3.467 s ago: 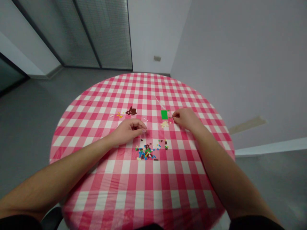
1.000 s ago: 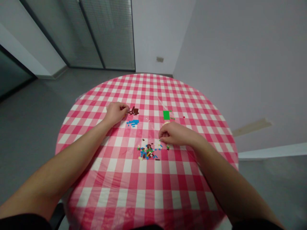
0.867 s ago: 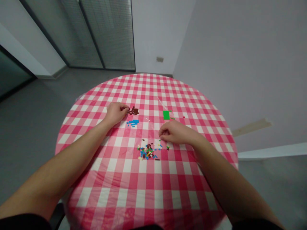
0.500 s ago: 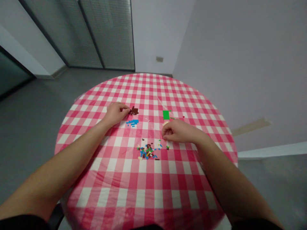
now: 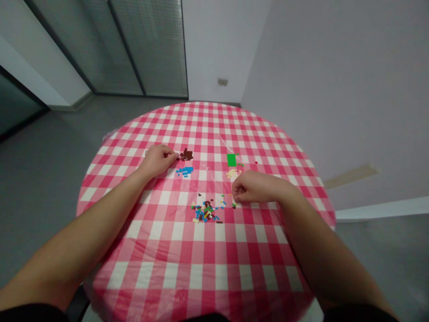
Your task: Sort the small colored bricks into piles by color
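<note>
My left hand (image 5: 157,158) rests on the round table with its fingers curled, the fingertips touching a small heap of dark brown bricks (image 5: 187,154). A little group of blue bricks (image 5: 185,170) lies just in front of that heap. My right hand (image 5: 252,187) is curled in a loose fist, fingertips pinched together at the right edge of a mixed pile of tiny coloured bricks (image 5: 207,211). What the pinch holds is too small to make out. A green plate (image 5: 231,159) and a few cream bricks (image 5: 231,173) lie just beyond my right hand.
The table wears a pink and white checked cloth (image 5: 208,264). A single tiny red piece (image 5: 256,162) sits to the right of the green plate. Grey floor, white walls and a glass partition with blinds (image 5: 147,44) surround the table.
My right hand has drawn back to the right from the mixed pile's edge, uncovering the cream bricks. My left hand stays at the brown heap, barely shifted.
</note>
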Motion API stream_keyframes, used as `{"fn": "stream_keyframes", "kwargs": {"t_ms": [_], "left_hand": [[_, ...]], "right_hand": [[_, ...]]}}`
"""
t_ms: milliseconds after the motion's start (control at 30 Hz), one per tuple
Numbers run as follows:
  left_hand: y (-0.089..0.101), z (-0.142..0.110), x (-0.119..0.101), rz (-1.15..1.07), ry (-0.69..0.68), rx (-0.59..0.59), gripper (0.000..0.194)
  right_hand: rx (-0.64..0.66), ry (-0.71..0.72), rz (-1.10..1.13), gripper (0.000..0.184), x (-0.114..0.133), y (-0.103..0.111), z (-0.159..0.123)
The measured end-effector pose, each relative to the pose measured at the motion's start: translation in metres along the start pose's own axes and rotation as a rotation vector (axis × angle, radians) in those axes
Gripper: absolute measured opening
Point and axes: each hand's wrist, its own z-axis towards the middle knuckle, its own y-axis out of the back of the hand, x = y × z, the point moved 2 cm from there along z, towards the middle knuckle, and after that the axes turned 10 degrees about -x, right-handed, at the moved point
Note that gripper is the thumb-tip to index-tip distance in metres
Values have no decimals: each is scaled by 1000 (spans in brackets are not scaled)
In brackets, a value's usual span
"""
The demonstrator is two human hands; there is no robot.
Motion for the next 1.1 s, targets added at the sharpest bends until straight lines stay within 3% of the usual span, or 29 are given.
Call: {"fn": "stream_keyframes", "kwargs": {"t_ms": [100,367,600,800,1100], "left_hand": [[0,-1,0,0,-1,13,35],[1,-1,1,1,20,38,44],[1,0,1,0,36,27,47],[1,-2,0,-29,41,17,35],[3,-4,-7,-63,-52,58,35]], "right_hand": [[61,-37,-46,8,8,-3,-1],[13,-81,-64,7,8,-6,4],[33,13,20,16,6,-4,1],[86,55,-50,29,10,-7,2],[46,60,-15,24,11,-10,3]]}}
